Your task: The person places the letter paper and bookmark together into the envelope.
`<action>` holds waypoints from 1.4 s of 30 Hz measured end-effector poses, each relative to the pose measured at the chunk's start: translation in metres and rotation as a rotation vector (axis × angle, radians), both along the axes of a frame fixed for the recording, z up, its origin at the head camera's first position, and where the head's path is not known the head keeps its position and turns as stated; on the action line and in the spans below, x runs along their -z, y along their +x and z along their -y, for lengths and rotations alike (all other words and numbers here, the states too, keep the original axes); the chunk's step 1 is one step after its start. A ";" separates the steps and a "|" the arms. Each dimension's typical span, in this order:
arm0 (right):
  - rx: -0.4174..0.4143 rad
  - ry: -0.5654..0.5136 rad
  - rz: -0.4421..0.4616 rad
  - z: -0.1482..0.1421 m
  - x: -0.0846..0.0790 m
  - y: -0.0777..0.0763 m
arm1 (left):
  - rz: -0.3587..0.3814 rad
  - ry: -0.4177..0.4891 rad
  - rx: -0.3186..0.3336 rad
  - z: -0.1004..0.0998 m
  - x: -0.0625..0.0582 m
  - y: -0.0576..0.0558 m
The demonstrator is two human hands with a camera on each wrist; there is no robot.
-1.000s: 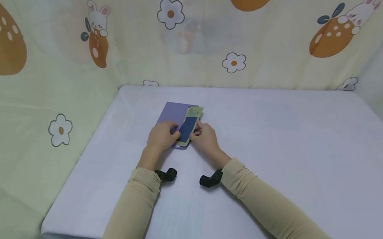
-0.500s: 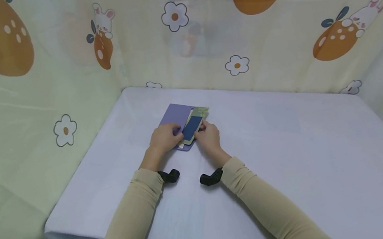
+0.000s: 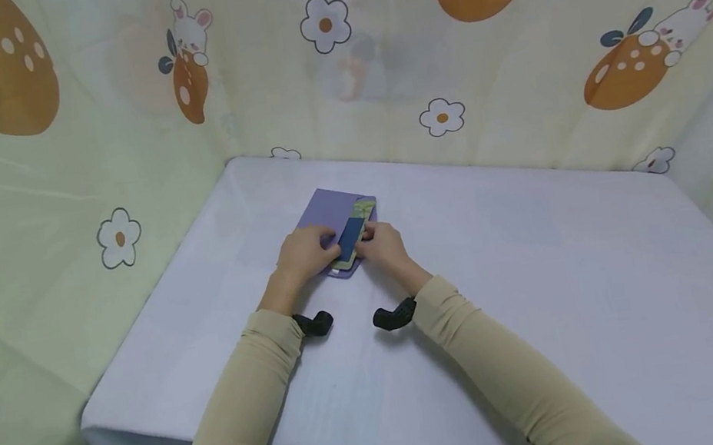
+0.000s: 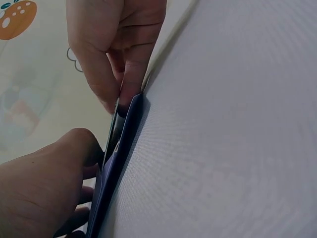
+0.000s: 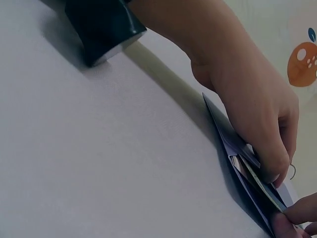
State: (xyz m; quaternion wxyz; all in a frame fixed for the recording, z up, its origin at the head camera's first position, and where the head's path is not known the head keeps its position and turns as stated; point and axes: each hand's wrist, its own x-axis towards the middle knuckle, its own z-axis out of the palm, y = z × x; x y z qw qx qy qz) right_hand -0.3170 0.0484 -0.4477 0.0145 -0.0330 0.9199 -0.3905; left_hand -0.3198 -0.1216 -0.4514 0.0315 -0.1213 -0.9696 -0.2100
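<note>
A flat purple folder (image 3: 327,205) lies on the white table. Over its right side is a thin blue booklet with green, patterned borders (image 3: 352,237). My left hand (image 3: 301,253) rests on the folder, its thumb on the booklet's left side and its fingers on the purple cover. From the right, my right hand (image 3: 387,247) pinches the booklet's edge. In the left wrist view that thumb and finger of the right hand (image 4: 119,34) take the thin edge. The right wrist view shows a gap with pale layers between folder and booklet, beside the left hand (image 5: 252,94).
The white-covered table (image 3: 551,300) extends far to the right, with its front edge close to the person. A patterned curtain (image 3: 279,87) hangs directly behind and to the left. Black devices (image 3: 395,315) sit on both wrists.
The booklet's green far end stuck out past the folder's right edge half a second ago; it now lies within that edge. My right hand has shifted slightly left, while the left stays put.
</note>
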 end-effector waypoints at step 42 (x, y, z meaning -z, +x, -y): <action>0.010 0.011 0.090 0.019 0.012 -0.015 | 0.006 0.027 0.053 0.013 0.017 -0.004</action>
